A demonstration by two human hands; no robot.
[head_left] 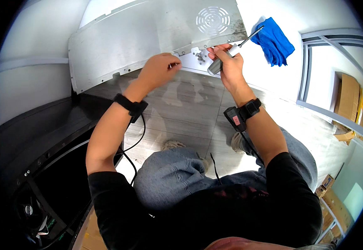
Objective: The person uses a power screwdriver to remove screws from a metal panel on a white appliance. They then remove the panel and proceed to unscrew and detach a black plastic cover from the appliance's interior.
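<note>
A screwdriver (217, 66) with a grey handle and a pale collar is gripped in my right hand (231, 66), its metal shaft slanting up to the right. Along the lower edge of a large silver metal panel (135, 33), my left hand (159, 71) has its fingers curled together; whether anything small is between them is hidden. The panel has a round pattern of vent slots (212, 21) at its right end and small holes along its edge. Between my two hands, a small pile of screws (200, 56) lies on a white surface (192, 63).
A crumpled blue cloth (272, 41) lies right of the panel. To my left stands a black metal case (52, 116) with a fan (27, 210) inside. Cables hang from my wrist bands. Cardboard (348, 100) shows behind a grey frame (335, 114) on the right.
</note>
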